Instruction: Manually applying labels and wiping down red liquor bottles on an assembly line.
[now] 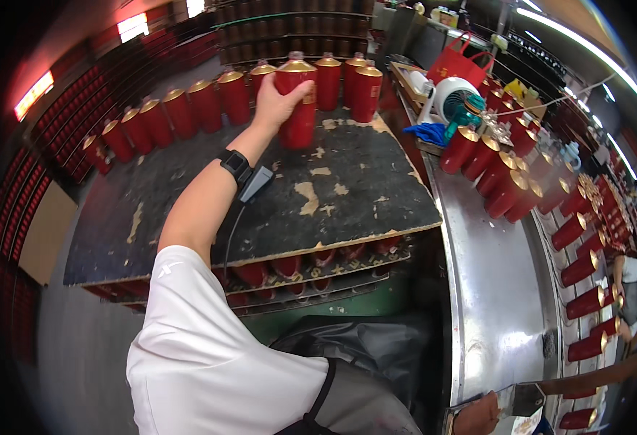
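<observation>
My left hand (278, 109), its arm stretched forward over a dark table, grips a red bottle (298, 130) with a gold shoulder and a clear top. The bottle is upright; I cannot tell whether its base touches the table. Behind it and to both sides stands a curved row of similar red bottles (202, 105) along the table's far edge. Just to the right of the held bottle are another red bottle (327, 87) and one nearer the corner (366, 94). A black strap with a grey device (255, 184) sits on my left wrist. My right hand is not in view.
The black tabletop (260, 225) has worn patches, with red items on shelves below. To the right runs a metal counter (489, 275) with several red bottles (511, 192), a white fan (456, 98) and a blue cloth (429, 133). A co-worker (632, 283) is at the far right.
</observation>
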A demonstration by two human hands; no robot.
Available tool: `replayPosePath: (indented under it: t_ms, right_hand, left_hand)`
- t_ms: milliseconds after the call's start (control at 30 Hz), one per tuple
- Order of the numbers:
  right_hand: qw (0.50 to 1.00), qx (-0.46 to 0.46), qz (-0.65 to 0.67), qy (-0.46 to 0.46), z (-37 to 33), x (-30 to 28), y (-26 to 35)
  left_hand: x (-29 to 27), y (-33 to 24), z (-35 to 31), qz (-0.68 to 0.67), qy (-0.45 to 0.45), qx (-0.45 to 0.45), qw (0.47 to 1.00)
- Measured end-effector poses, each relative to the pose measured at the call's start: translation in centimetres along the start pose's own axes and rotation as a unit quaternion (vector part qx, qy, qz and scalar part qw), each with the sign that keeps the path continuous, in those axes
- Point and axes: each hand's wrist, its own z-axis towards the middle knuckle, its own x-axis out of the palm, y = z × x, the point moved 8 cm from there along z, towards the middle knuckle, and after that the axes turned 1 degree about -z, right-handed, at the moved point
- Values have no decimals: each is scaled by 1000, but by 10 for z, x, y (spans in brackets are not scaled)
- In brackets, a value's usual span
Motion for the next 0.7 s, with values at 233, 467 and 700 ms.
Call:
replayPosePath:
  t_ms: [233, 467, 700]
  right_hand:
    - [997, 28, -68, -32, -18, -7, 1]
    - [994, 71, -78, -9, -25, 6, 8]
    - [991, 108, -80, -13, -30, 11, -4]
  left_hand:
    - [65, 77, 37, 113, -74, -2, 991]
    - [114, 116, 49, 144, -108, 6, 984]
    - [129, 136, 55, 136, -132, 9, 982]
